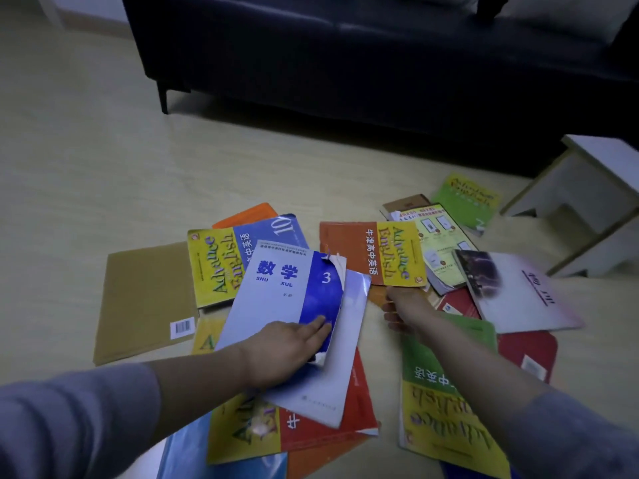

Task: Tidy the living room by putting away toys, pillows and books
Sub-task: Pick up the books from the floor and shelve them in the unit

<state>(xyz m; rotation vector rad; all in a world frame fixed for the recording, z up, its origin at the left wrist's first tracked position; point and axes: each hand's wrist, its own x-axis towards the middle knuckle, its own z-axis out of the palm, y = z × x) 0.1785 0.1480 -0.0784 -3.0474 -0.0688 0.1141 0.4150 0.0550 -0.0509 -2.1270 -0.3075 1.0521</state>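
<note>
Grey sleeves (69, 420) fill both lower corners. At centre, my left hand (287, 350) grips the maths book (276, 295), thumb on its blue cover. Right of centre, my right hand (404, 312) pinches the orange book (345, 250) by its near edge. Other books (145, 299) lie scattered on the floor (86, 167), below the sofa (345, 63).

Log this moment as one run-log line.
left hand: holds blue maths book | right hand: pinches edge of orange Advance English book | floor: more books strewn before dark sofa
</note>
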